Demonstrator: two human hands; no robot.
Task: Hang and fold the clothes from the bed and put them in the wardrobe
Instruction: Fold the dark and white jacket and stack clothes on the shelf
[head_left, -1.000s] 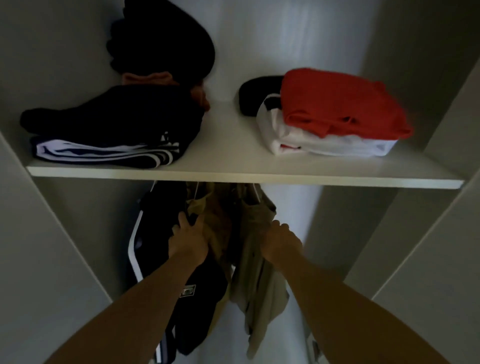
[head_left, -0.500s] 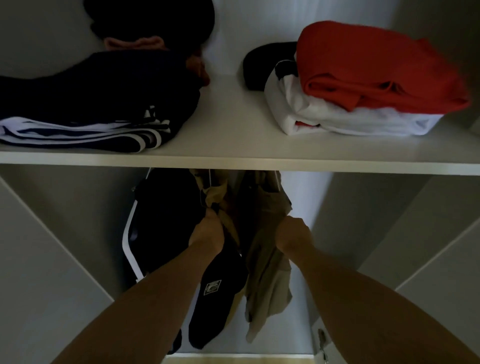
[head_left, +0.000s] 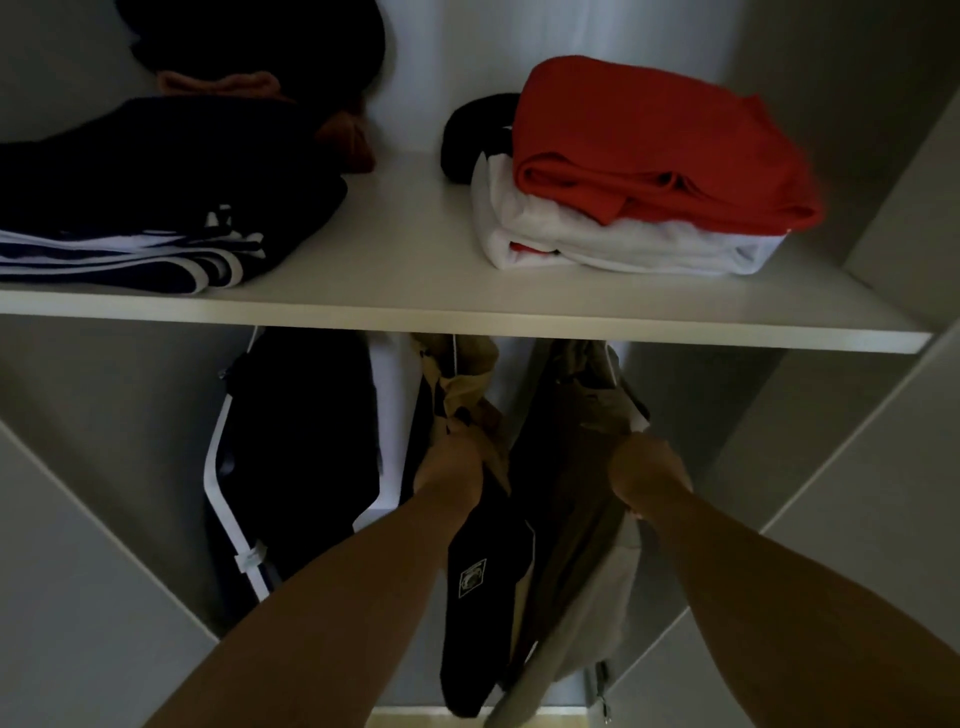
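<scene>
white shelf (head_left: 415, 296): dark folded pile (head_left: 156, 208) left, red-on-white stack (head_left: 639, 197) right.

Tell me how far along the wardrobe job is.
Done: folded piles sit on the shelf, a red top on white clothes at right, a dark striped pile at left; a dark jacket hangs below. In hand: the left hand grips a tan garment, the right hand a grey garment, both hanging under the shelf. Left: the bed is out of view, so I cannot tell.
</scene>
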